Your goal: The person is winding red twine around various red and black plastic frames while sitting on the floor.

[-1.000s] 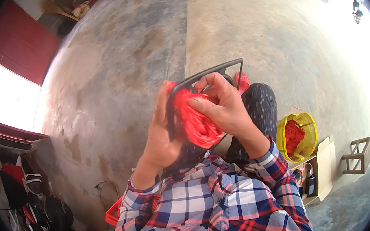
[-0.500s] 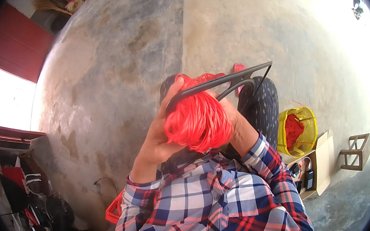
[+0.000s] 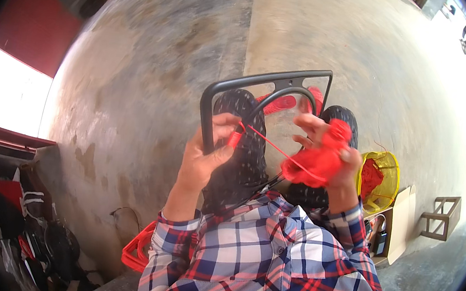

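A black frame (image 3: 263, 77) with rounded corners and an inner arched bar stands above my lap. My left hand (image 3: 200, 156) grips its left side, fingers and thumb near a short section tightly wound with red cord (image 3: 234, 140). From there one strand stretches across to a loose bundle of red cord (image 3: 313, 165), slightly blurred. My right hand (image 3: 347, 166) holds this bundle, apart from the frame, with some fingers stretched toward it. The lower part of the frame is partly hidden.
To my right stands a yellow basket (image 3: 391, 182) with red cord inside, beside an open cardboard box (image 3: 400, 225) and a small wooden stool (image 3: 441, 218). A red plastic item (image 3: 136, 252) lies low on the left, near a dark pile of things (image 3: 57, 252).
My right hand has drawn the cord bundle away to the right, off the frame. The frame now faces up more openly, with one strand pulled out between the hands.
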### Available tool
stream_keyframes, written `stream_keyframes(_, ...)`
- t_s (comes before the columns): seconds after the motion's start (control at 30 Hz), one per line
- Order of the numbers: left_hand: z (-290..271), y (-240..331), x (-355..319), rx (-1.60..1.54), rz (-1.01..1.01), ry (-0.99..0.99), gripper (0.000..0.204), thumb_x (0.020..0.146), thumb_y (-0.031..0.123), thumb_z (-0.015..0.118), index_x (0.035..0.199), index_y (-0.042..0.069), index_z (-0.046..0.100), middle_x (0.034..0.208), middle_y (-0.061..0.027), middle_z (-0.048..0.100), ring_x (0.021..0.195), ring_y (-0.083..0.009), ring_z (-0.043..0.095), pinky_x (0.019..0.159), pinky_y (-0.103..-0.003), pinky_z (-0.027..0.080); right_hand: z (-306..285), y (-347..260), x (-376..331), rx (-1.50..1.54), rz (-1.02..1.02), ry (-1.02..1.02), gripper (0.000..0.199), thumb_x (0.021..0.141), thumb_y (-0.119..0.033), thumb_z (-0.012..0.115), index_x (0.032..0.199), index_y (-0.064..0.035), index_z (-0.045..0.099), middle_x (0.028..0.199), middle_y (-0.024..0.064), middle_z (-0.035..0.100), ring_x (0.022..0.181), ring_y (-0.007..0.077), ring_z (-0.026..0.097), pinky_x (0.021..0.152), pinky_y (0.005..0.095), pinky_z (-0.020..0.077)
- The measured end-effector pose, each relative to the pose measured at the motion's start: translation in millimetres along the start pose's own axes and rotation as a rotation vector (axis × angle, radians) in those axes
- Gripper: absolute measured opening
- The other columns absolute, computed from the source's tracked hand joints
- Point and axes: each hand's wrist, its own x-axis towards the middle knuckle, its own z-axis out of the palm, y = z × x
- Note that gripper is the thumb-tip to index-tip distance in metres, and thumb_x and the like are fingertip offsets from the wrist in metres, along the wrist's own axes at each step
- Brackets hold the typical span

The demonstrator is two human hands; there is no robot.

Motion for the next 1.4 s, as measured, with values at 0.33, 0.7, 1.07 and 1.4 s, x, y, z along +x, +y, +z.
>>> stream_keyframes(0.33, -15.1, -4.8, 7.9, -0.463, -0.323, 0.083, 0.058, 0.079, 0.008, 0.065, 0.129, -0.001, 0.036, 0.083, -0.0167, 0.057, 0.054, -0.0184, 0.053, 0.052, -0.034, 0.045, 40.1, -32.7, -39.1, 0.266, 0.108, -0.519, 0.054, 0.076, -0.047, 0.065, 0.096, -0.0008, 0.046, 0.067, 0.0151, 0.059, 0.061, 0.0316, 0.060, 0.067, 0.0447, 0.0415)
stream_keyframes(0.7, -23.6, -13.0, 0.7, -0.535, -0.327, 0.079, 0.042, 0.085, 0.006, 0.063, 0.121, 0.008, 0.041, 0.083, -0.0166, 0.056, 0.055, -0.0190, 0.054, 0.052, -0.034, 0.045, -42.9, -47.8, -15.2, 0.652, -0.026, -0.107, 0.040, 0.100, -0.038, 0.042, 0.107, 0.0015, 0.047, 0.069, 0.0000, 0.040, 0.057, 0.0129, 0.042, 0.072, 0.0354, 0.0407)
stream_keyframes(1.07, -23.9, -18.6, -3.4, -0.467, -0.312, 0.159, 0.037, 0.085, 0.008, 0.063, 0.119, 0.004, 0.048, 0.088, -0.0151, 0.062, 0.061, -0.0212, 0.059, 0.057, -0.033, 0.049, -70.3, -41.9, -10.9, 0.655, -0.091, 0.016, 0.037, 0.100, -0.037, 0.041, 0.106, -0.0013, 0.049, 0.072, 0.0017, 0.044, 0.063, 0.0162, 0.047, 0.074, 0.0372, 0.0439)
stream_keyframes(1.4, 7.0, 15.4, 7.6, 0.065, -0.367, -0.017, 0.048, 0.086, 0.002, 0.061, 0.132, -0.002, 0.046, 0.106, -0.0140, 0.064, 0.093, -0.0211, 0.065, 0.071, -0.029, 0.051, 29.7, -17.3, 3.0, -0.163, 0.222, -0.102, 0.055, 0.082, 0.001, 0.059, 0.135, 0.0033, 0.043, 0.117, 0.0177, 0.061, 0.096, 0.0226, 0.065, 0.080, 0.0351, 0.0545)
